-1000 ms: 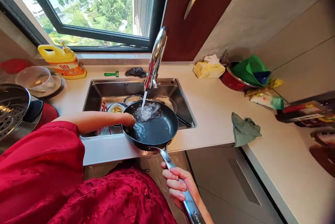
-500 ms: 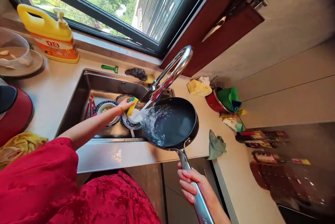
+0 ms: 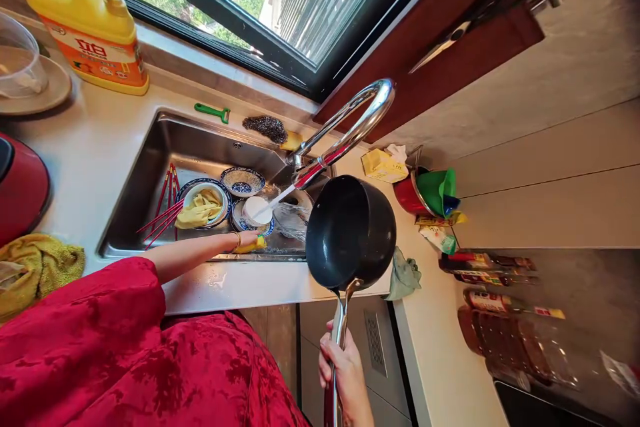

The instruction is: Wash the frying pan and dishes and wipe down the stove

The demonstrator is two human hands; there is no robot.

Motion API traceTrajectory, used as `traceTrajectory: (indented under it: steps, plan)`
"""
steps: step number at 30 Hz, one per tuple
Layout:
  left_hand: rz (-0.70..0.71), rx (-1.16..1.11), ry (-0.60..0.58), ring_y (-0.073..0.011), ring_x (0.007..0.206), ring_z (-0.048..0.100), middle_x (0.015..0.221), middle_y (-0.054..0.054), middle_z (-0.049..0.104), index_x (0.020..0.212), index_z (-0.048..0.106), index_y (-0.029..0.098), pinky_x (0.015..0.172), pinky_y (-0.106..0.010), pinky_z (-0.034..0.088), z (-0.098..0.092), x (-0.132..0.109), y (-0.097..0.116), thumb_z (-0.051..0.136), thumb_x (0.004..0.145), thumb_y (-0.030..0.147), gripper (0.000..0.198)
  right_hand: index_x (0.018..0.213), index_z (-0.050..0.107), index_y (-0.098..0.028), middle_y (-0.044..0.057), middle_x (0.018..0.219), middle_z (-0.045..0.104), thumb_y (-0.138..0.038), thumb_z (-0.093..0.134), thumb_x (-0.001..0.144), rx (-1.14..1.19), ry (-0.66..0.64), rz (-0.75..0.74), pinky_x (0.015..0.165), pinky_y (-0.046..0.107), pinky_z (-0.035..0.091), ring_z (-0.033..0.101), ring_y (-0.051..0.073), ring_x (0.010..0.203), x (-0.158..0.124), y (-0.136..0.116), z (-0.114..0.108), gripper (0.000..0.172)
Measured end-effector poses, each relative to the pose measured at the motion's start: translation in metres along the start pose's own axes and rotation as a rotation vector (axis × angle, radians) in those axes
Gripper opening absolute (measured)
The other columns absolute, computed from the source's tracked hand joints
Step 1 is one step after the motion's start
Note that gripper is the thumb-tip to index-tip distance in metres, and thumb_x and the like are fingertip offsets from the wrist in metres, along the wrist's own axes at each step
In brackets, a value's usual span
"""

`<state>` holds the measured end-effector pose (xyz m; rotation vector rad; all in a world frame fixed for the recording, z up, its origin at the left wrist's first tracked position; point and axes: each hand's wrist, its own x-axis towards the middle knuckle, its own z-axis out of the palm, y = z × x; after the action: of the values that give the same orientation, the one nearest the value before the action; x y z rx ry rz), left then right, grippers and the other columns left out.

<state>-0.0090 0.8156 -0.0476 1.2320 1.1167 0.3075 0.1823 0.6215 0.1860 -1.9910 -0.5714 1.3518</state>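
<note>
My right hand [image 3: 344,366] is closed around the metal handle of a black frying pan [image 3: 345,234]. The pan tips to the left over the sink's right edge, and clear water [image 3: 291,219] falls from its rim into the sink. My left hand [image 3: 245,239] is closed on a yellow sponge [image 3: 253,245] near the sink's front edge. Just beyond that hand, a white bowl [image 3: 257,211] sits on a blue-patterned dish under the faucet's [image 3: 345,130] running stream. Stacked bowls with a yellow cloth [image 3: 200,208] inside stand to its left.
The steel sink [image 3: 135,180] also holds red chopsticks [image 3: 167,197] and a patterned bowl [image 3: 243,180]. Behind it lie a green peeler [image 3: 212,112] and a steel scourer [image 3: 265,127]. A yellow detergent jug [image 3: 90,27] stands back left; a grey-green cloth [image 3: 404,275] hangs over the counter edge.
The pan has tilted further left and moved out of the faucet stream; its water has poured into the sink. My left hand has drawn back toward the front edge with the sponge.
</note>
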Motion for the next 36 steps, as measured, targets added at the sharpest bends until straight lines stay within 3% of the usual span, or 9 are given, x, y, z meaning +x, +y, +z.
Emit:
traceTrajectory:
  steps: [3, 5, 9, 12, 20, 24, 28, 33, 36]
  plan:
    - [-0.006, 0.06, -0.1, -0.0193, 0.093, 0.057, 0.096, -0.003, 0.065, 0.091, 0.064, 0.019, 0.084, -0.028, 0.043, -0.001, -0.007, 0.004, 0.059, 0.069, 0.03, 0.025, 0.095, 0.037, -0.023, -0.013, 0.053, 0.042, -0.041, 0.069, 0.058, 0.053, 0.006, -0.015, 0.027, 0.016, 0.03, 0.029, 0.003, 0.031, -0.004, 0.01, 0.001, 0.052]
    - [0.0, 0.118, -0.114, -0.0175, 0.088, 0.057, 0.091, 0.0, 0.064, 0.095, 0.063, 0.02, 0.08, -0.025, 0.043, 0.0, -0.012, 0.004, 0.062, 0.068, 0.033, 0.03, 0.095, 0.038, -0.023, -0.013, 0.055, 0.043, -0.041, 0.07, 0.061, 0.084, -0.017, -0.032, 0.027, 0.016, 0.03, 0.029, 0.002, 0.032, -0.007, 0.017, 0.0, 0.051]
    - [-0.019, 0.243, 0.097, -0.0124, 0.069, 0.053, 0.071, 0.003, 0.058, 0.087, 0.06, 0.017, 0.062, -0.02, 0.041, 0.005, -0.019, 0.003, 0.06, 0.066, 0.021, 0.021, 0.098, 0.04, -0.023, -0.012, 0.056, 0.042, -0.039, 0.068, 0.066, 0.156, -0.12, -0.02, 0.028, 0.015, 0.03, 0.027, 0.001, 0.032, -0.015, 0.03, -0.001, 0.045]
    - [-0.033, 0.302, 0.211, -0.0121, 0.065, 0.051, 0.066, 0.003, 0.054, 0.083, 0.057, 0.016, 0.058, -0.02, 0.038, 0.0, -0.018, 0.007, 0.056, 0.068, 0.015, 0.016, 0.1, 0.04, -0.023, -0.012, 0.058, 0.043, -0.038, 0.068, 0.065, 0.205, -0.199, 0.01, 0.026, 0.015, 0.03, 0.026, 0.001, 0.031, -0.018, 0.039, 0.002, 0.046]
    - [0.078, 0.458, 0.449, -0.0178, 0.082, 0.056, 0.086, -0.004, 0.062, 0.095, 0.056, 0.017, 0.072, -0.026, 0.042, -0.065, -0.014, 0.051, 0.047, 0.078, 0.021, 0.02, 0.099, 0.041, -0.023, -0.012, 0.057, 0.043, -0.039, 0.067, 0.064, 0.168, -0.279, 0.019, 0.026, 0.015, 0.03, 0.027, 0.001, 0.03, -0.015, 0.051, 0.013, 0.047]
    - [0.108, 0.648, 0.401, -0.0211, 0.09, 0.059, 0.09, -0.006, 0.065, 0.092, 0.06, 0.019, 0.078, -0.027, 0.043, -0.082, -0.016, 0.06, 0.044, 0.079, 0.021, 0.02, 0.097, 0.041, -0.023, -0.013, 0.052, 0.04, -0.043, 0.066, 0.064, 0.136, -0.286, 0.005, 0.026, 0.015, 0.029, 0.026, 0.002, 0.029, -0.014, 0.056, 0.015, 0.047]
    - [0.116, 0.692, 0.379, -0.0211, 0.093, 0.06, 0.095, -0.006, 0.065, 0.102, 0.057, 0.02, 0.081, -0.027, 0.043, -0.075, -0.026, 0.062, 0.047, 0.081, 0.023, 0.024, 0.097, 0.041, -0.022, -0.013, 0.052, 0.04, -0.041, 0.066, 0.065, 0.153, -0.299, -0.014, 0.027, 0.014, 0.028, 0.026, 0.002, 0.029, -0.015, 0.054, 0.014, 0.044]
    - [0.346, 0.733, 0.276, -0.022, 0.097, 0.058, 0.109, -0.009, 0.059, 0.123, 0.042, 0.018, 0.083, -0.028, 0.043, -0.061, -0.045, 0.083, 0.06, 0.075, 0.035, 0.054, 0.097, 0.042, -0.023, -0.011, 0.057, 0.043, -0.031, 0.063, 0.069, 0.244, -0.385, -0.023, 0.03, 0.014, 0.032, 0.027, 0.001, 0.033, -0.025, 0.043, 0.003, 0.036]
    - [0.431, 0.822, 0.261, -0.0226, 0.097, 0.056, 0.11, -0.009, 0.057, 0.123, 0.043, 0.02, 0.083, -0.029, 0.041, -0.062, -0.049, 0.106, 0.06, 0.075, 0.042, 0.055, 0.096, 0.044, -0.022, -0.011, 0.056, 0.041, -0.027, 0.062, 0.07, 0.312, -0.488, 0.027, 0.03, 0.013, 0.033, 0.024, 0.0, 0.033, -0.031, 0.039, -0.004, 0.032]
